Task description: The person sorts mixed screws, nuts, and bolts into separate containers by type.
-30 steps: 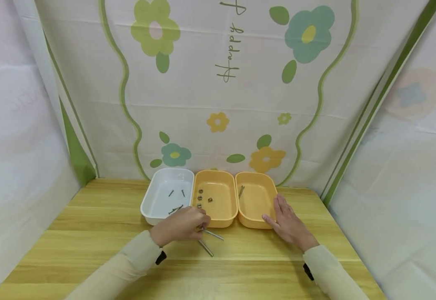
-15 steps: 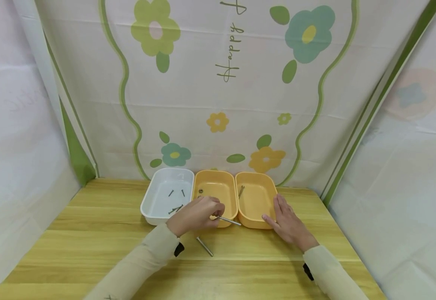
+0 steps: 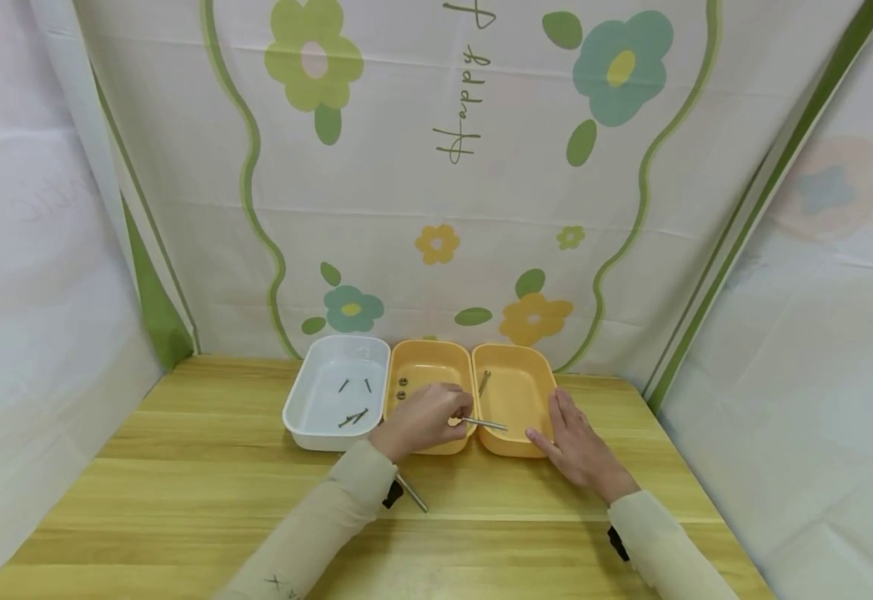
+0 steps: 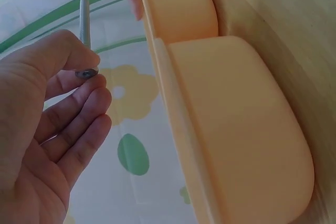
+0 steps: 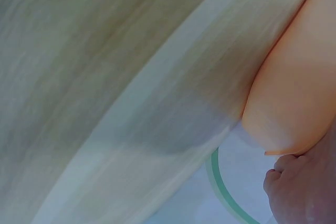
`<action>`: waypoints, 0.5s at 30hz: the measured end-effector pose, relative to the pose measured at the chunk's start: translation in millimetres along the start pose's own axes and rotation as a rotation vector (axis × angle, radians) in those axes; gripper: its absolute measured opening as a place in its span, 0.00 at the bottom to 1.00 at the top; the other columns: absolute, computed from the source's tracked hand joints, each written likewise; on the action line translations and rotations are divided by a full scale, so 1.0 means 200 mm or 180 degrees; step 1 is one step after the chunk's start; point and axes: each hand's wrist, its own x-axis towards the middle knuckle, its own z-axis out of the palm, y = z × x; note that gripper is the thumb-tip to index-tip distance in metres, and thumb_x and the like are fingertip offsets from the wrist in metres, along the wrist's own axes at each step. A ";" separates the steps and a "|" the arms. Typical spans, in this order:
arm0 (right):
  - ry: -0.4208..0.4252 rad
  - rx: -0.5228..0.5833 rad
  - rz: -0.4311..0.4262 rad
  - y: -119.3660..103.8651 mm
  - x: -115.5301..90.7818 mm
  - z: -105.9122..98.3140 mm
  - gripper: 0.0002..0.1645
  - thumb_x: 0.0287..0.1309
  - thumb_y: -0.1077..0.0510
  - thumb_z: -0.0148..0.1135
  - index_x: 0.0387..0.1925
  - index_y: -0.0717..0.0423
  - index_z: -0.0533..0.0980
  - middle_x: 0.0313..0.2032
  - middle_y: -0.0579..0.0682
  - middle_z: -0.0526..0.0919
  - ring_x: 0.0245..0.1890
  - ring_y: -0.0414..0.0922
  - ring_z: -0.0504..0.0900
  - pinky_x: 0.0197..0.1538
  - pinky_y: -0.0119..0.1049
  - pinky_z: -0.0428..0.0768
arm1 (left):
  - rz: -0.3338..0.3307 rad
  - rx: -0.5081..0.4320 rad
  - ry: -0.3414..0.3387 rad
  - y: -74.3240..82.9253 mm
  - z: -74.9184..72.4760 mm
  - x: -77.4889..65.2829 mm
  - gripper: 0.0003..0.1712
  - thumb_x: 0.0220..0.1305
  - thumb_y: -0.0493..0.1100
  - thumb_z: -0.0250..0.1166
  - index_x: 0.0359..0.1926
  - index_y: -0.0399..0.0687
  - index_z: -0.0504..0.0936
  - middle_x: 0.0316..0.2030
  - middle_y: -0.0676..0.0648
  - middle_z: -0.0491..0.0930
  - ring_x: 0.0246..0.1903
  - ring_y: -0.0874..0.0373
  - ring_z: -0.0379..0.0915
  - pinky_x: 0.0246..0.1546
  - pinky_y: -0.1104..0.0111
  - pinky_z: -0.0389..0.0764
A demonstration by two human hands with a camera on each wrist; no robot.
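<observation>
My left hand [image 3: 423,419] pinches a long metal bolt [image 3: 487,424] between thumb and index finger, over the seam between the middle yellow tray [image 3: 445,357] and the right yellow tray [image 3: 517,358]. The bolt's shaft reaches over the right tray; in the left wrist view its round head [image 4: 86,73] sits at the fingertips. My right hand [image 3: 582,446] rests with straight fingers against the right tray's outer side, thumb at its front rim. Another long bolt [image 3: 484,383] lies in that tray. Nuts [image 3: 402,395] lie in the middle tray, partly hidden by my left hand.
A white tray [image 3: 303,387] with several small screws [image 3: 359,415] stands left of the yellow ones, all in a touching row. One more long bolt [image 3: 412,493] lies on the wooden table [image 3: 181,467] beside my left wrist. A flowered cloth [image 3: 376,192] hangs behind.
My left hand has moved right and away from me with the bolt, from in front of the white and middle trays to the right tray's edge. The right hand has stayed put.
</observation>
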 end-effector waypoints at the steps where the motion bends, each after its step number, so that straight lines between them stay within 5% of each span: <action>1: -0.0001 -0.0008 0.0002 0.00 0.00 0.00 0.57 0.79 0.31 0.43 0.82 0.72 0.41 0.84 0.68 0.38 0.85 0.66 0.40 0.82 0.67 0.49 | -0.0016 -0.0010 0.0022 0.00 0.01 0.01 0.02 0.62 0.37 0.70 0.33 0.49 0.85 0.31 0.53 0.83 0.28 0.67 0.68 0.30 0.78 0.71; 15: 0.0003 -0.0008 0.0012 0.00 0.00 0.01 0.57 0.79 0.31 0.44 0.82 0.71 0.41 0.84 0.69 0.38 0.84 0.66 0.41 0.82 0.68 0.50 | -0.0498 0.0006 0.0068 0.05 0.20 0.16 0.07 0.59 0.37 0.72 0.29 0.51 0.82 0.28 0.55 0.82 0.28 0.66 0.70 0.29 0.77 0.71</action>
